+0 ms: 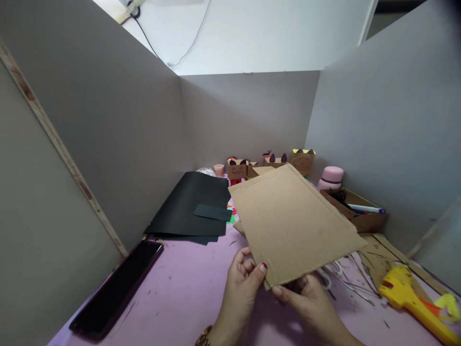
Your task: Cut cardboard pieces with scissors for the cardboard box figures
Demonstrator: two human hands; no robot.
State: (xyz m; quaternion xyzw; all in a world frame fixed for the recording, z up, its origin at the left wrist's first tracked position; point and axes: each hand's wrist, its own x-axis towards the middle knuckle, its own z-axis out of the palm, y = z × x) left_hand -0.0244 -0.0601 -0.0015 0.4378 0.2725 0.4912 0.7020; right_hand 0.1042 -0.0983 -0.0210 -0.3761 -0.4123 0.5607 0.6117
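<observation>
Both hands pinch near edge of flat brown corrugated cardboard sheet (pixel 291 221), held tilted above pink tabletop (pixel 187 293). Left hand (pixel 242 276) thumb on top; right hand (pixel 306 295) fingers closed on edge. Yellow glue gun (pixel 406 293) at right, black paper sheets (pixel 194 204) at left.

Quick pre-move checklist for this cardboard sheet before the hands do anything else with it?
1. Left hand grips the cardboard sheet at its near edge: ok.
2. Right hand supports the sheet from below: ok.
3. Sheet is lifted off the pink table, apart from the black paper: ok.
4. Scissors lie partly under the sheet by the right hand: not ok.
5. Yellow glue gun lies away from both hands: ok.
6. Phone lies apart from the sheet at the left wall: ok.
</observation>
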